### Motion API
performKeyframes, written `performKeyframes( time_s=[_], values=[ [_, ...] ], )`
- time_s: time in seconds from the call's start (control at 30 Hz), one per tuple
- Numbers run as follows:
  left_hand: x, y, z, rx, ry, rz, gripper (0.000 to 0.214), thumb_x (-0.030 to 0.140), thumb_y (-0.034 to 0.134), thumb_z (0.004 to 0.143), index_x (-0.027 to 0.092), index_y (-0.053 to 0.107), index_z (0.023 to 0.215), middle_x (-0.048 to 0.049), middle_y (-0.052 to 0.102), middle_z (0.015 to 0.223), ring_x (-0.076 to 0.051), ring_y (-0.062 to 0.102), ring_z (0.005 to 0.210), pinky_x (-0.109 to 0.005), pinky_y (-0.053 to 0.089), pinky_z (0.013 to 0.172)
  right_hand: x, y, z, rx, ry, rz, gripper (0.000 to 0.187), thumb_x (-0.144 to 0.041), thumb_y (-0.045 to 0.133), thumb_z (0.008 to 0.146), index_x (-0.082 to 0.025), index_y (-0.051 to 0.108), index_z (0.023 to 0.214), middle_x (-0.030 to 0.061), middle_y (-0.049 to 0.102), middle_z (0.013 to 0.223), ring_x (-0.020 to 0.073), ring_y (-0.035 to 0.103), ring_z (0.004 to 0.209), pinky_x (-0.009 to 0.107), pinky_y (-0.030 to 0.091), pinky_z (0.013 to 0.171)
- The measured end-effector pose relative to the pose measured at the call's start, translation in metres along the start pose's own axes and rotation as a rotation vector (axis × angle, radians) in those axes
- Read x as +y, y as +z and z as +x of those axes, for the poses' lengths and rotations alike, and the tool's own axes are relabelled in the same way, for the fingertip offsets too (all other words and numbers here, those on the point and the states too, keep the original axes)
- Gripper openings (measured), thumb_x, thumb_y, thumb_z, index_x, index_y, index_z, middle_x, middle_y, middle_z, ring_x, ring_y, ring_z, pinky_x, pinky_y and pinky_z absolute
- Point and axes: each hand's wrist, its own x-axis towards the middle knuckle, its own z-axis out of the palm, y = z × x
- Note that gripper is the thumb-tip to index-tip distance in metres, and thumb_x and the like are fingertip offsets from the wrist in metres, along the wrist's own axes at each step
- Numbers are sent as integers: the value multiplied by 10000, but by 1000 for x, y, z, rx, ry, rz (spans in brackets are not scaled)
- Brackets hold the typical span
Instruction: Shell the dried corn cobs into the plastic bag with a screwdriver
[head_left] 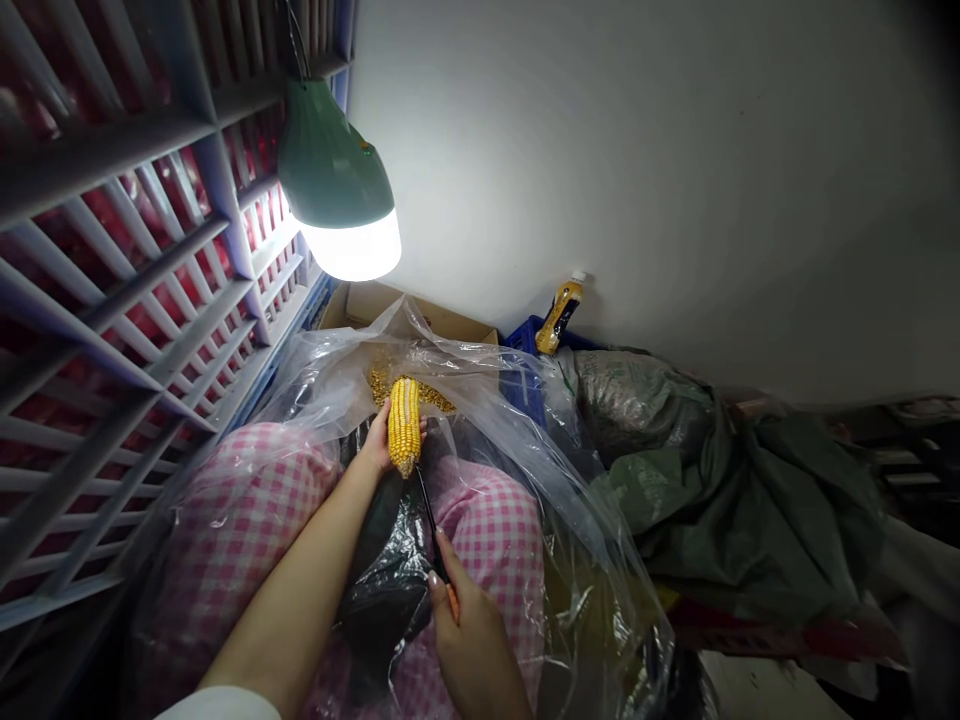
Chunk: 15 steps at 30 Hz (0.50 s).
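Note:
My left hand (380, 440) is wrapped round an ear of yellow corn (405, 425), which points its narrow end toward me. A pale strip runs along the top of the ear, where kernels are gone. In my right hand (469, 625) is a screwdriver (427, 508) with an orange and black handle and a dark shaft. Its tip is close to the lower end of the ear; whether it touches I cannot tell. Beyond the ear, loose corn kernels (381, 385) lie in a clear plastic sheet (517, 420) that spreads over my lap.
A lit green lamp (337, 180) hangs at upper left beside stacked plastic crates (150, 250) with red contents. A cardboard box (450, 318) stands against the wall. A bottle (560, 315) leans by a blue crate (525, 385). Dark green sacks (735, 500) lie at right.

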Motion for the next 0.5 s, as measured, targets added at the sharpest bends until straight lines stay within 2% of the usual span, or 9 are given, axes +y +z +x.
performKeyframes(
  time_s=[0.2,0.4,0.5],
  values=[
    [-3,-5,2,9,-91,-16,658,666,303,728,95,548,945,-130,637,705,-260,626,628,-476,500,623,1,2,-1,1,8,4,472,-217,357,826,-197,394,1295,63,511,1230,217,512,1071,319,379,891],
    [-3,-2,3,42,-45,9,631,670,350,710,96,558,873,-115,618,649,-213,606,547,-381,515,530,0,1,0,5,2,10,466,-234,349,833,-208,390,1297,54,500,1242,212,504,1080,309,380,889],
    [-3,-3,3,48,-46,-5,603,659,369,711,103,556,850,-109,615,631,-217,611,560,-402,518,571,-4,-1,2,10,5,2,461,-232,348,834,-228,396,1292,53,516,1226,212,519,1063,303,394,865]
  ],
)
